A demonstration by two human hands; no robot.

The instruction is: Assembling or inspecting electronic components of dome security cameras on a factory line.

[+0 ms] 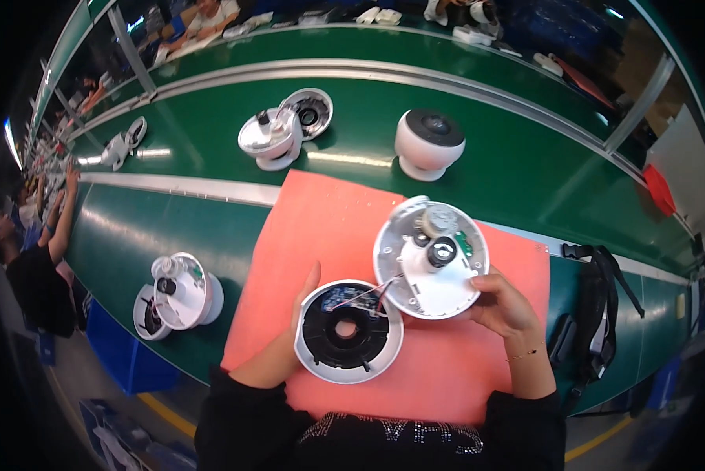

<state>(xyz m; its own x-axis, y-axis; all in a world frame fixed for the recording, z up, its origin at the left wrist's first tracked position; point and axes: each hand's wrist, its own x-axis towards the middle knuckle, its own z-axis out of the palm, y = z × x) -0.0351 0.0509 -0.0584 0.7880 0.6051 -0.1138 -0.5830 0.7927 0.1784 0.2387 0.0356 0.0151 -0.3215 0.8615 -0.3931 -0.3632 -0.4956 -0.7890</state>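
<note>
Over a pink mat [258, 298], I hold two opened halves of a round white device, joined by thin wires. My left hand [306, 294] is closed around the left edge of a round housing half [319, 357] with a black ring inside, a green-blue circuit board and a hole in its middle. Most of the left fingers are hidden under it. My right hand [505, 304] grips the lower right rim of the white housing half [419, 286], thumb on the rim. That half carries a grey cylindrical part, a black lens-like part and a green board, and overlaps the other half's upper right.
Another opened device [184, 290] stands left of the mat. Beyond the mat, on the green conveyor [352, 129], are an opened unit [272, 137] and a closed white-and-black unit [429, 145]. A black strap bundle [596, 322] lies right. A co-worker [42, 271] reaches in at far left.
</note>
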